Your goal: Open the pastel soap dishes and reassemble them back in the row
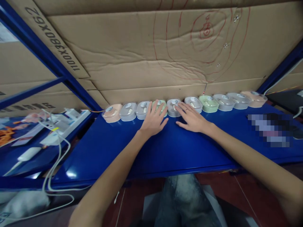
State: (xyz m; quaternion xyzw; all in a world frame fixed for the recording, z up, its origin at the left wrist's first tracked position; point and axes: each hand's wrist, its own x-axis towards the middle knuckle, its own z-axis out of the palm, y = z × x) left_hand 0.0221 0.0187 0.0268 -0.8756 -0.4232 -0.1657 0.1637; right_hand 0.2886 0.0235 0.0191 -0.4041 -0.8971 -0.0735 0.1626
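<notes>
A row of small lidded boxes runs along the back edge of the blue table (pixel 165 148), against a cardboard wall (pixel 146 63). At the middle of the row, the left hand (pixel 153 120) lies flat and open, fingers spread, its fingertips touching the green box (pixel 160 106). Just beside it the right hand (pixel 193 119), also open and gripping nothing, rests its fingertips on the grey box (pixel 173 107). Near the table's left end lies a white power strip (pixel 63 124) with cables.
</notes>
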